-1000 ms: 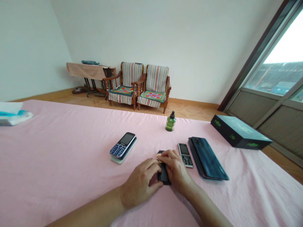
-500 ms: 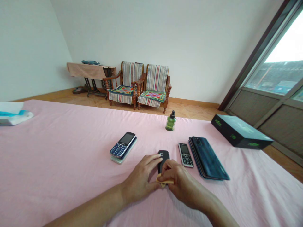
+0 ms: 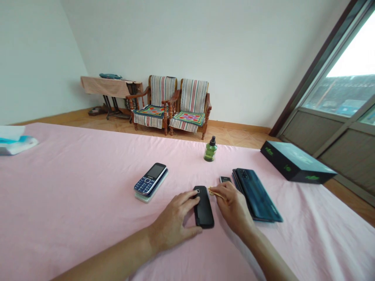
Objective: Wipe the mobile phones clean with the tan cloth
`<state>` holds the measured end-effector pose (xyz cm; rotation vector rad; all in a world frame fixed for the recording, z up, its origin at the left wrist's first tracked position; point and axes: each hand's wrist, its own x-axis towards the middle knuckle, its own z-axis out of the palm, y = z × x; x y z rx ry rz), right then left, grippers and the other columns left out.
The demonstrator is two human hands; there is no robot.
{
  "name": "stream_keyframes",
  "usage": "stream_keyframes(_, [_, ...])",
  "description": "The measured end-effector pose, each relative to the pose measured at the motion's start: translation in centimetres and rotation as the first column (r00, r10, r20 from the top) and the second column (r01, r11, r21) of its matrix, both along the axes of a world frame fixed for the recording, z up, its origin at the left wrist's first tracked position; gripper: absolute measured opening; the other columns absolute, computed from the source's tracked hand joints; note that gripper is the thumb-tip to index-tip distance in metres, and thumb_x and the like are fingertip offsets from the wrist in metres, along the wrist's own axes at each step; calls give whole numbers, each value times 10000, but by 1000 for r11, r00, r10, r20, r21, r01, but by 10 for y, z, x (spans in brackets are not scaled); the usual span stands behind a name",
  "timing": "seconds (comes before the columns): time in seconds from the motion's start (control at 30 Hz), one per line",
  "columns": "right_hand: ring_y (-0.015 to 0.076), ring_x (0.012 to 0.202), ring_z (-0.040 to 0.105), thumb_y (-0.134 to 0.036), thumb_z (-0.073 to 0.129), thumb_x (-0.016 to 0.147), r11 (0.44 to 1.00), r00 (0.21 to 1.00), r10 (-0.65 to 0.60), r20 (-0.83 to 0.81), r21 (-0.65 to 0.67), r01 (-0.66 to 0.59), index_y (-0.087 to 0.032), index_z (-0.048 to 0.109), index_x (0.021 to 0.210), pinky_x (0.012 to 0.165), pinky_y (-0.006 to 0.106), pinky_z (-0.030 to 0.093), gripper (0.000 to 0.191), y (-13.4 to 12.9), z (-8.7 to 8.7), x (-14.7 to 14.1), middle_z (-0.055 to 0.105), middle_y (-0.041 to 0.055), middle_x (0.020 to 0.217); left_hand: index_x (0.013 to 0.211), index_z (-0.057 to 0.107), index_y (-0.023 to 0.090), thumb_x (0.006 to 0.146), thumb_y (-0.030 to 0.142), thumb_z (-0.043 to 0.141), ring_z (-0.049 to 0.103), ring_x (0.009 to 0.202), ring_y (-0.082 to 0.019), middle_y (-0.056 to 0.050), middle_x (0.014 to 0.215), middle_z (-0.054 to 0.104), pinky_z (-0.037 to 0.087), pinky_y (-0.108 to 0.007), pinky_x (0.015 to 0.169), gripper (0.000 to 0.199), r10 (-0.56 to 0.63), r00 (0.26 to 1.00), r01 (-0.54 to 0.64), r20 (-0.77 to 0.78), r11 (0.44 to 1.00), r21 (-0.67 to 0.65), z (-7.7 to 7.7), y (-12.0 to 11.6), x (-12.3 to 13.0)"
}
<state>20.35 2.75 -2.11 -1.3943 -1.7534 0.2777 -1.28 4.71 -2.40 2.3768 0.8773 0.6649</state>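
Observation:
A black mobile phone (image 3: 204,212) lies back side up on the pink cloth. My left hand (image 3: 176,218) steadies it from the left, fingertips on its upper part near the camera and thumb at its lower left corner. Just right of the phone, my right hand (image 3: 233,203) pinches a small folded yellow cloth (image 3: 216,192), apart from the phone. Partly hidden behind that hand is a small keypad phone (image 3: 225,179). Beside it lies a stack of dark blue smartphones (image 3: 259,195). To the left, a blue keypad phone (image 3: 150,179) rests on top of another phone.
A green spray bottle (image 3: 210,150) stands near the far edge of the pink-covered surface (image 3: 73,187). At the right is a black box (image 3: 297,162), and a white and blue packet (image 3: 16,145) lies far left. Two wooden chairs (image 3: 190,99) are against the wall.
My right hand has moved up and right with the yellow cloth, off the black phone's lower end, uncovering its back. It now covers most of the small keypad phone. My left hand stays put.

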Motion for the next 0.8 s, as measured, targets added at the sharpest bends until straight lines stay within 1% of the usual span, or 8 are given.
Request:
stream_keyframes(0.07, [195, 811, 606, -73, 456, 854, 1000, 1000, 4, 9, 25, -4, -175, 713, 1013, 722, 318, 508, 319, 4, -8, -9, 620, 85, 884, 1306, 550, 149, 655, 226, 836, 463, 1292, -308, -169, 1400, 495, 393, -495, 1086, 715, -5, 1000, 5, 7, 1000, 5, 1, 0, 1])
stream_keyframes(0.13, [184, 804, 605, -70, 435, 868, 1000, 1000, 20, 15, 3, -20, -181, 712, 1010, 721, 302, 507, 331, 7, -13, -16, 621, 82, 883, 1304, 551, 147, 652, 229, 838, 467, 1288, -307, -166, 1396, 500, 392, -488, 1089, 717, -8, 1000, 8, 7, 1000, 3, 2, 0, 1])
stream_keyframes(0.23, [165, 759, 604, -56, 428, 860, 998, 999, 46, 29, -45, -45, -188, 722, 922, 685, 271, 496, 328, 9, -16, -18, 622, 65, 845, 1310, 547, 152, 667, 261, 838, 463, 1292, -306, -160, 1402, 496, 387, -481, 1094, 713, -10, 1000, 10, -7, 1000, -7, 2, 2, 1])
stream_keyframes(0.33, [165, 739, 600, -40, 450, 828, 994, 996, 69, 51, -92, -64, -170, 719, 848, 668, 264, 480, 300, 7, -14, -15, 612, 61, 803, 1322, 543, 164, 690, 311, 830, 455, 1301, -309, -156, 1409, 492, 379, -473, 1101, 710, -12, 1000, 12, -17, 1000, -16, 1, 3, 0])
stream_keyframes(0.47, [166, 704, 595, 2, 443, 773, 984, 993, 96, 76, -159, -83, -159, 707, 774, 648, 264, 461, 309, -3, -4, -12, 602, 56, 755, 1335, 537, 188, 699, 339, 824, 450, 1308, -319, -149, 1416, 488, 379, -481, 1099, 714, -3, 1000, 2, -6, 1000, -25, -1, 3, -1])
stream_keyframes(0.57, [164, 693, 591, 10, 455, 752, 966, 991, 107, 85, -245, -83, -158, 685, 706, 645, 263, 444, 288, -12, 7, -11, 599, 44, 724, 1333, 541, 187, 718, 378, 809, 450, 1310, -324, -155, 1416, 488, 382, -490, 1093, 698, -4, 1000, 4, -6, 999, -32, -2, 2, -2])
stream_keyframes(0.7, [162, 748, 606, 7, 498, 734, 913, 991, 129, 35, -395, -105, -160, 683, 695, 669, 253, 434, 252, -20, 22, -9, 628, 41, 761, 1330, 545, 170, 732, 409, 794, 446, 1314, -331, -172, 1415, 485, 378, -499, 1093, 690, -7, 1000, 7, -15, 999, -36, -1, 3, -3])
stream_keyframes(0.8, [150, 749, 615, 32, 508, 683, 874, 987, 161, 0, -465, -142, -160, 687, 690, 661, 239, 430, 263, -25, 30, -8, 652, 32, 768, 1326, 548, 168, 727, 399, 800, 451, 1311, -333, -177, 1414, 486, 379, -502, 1090, 690, -8, 1000, 8, -16, 999, -40, 0, 3, -3])
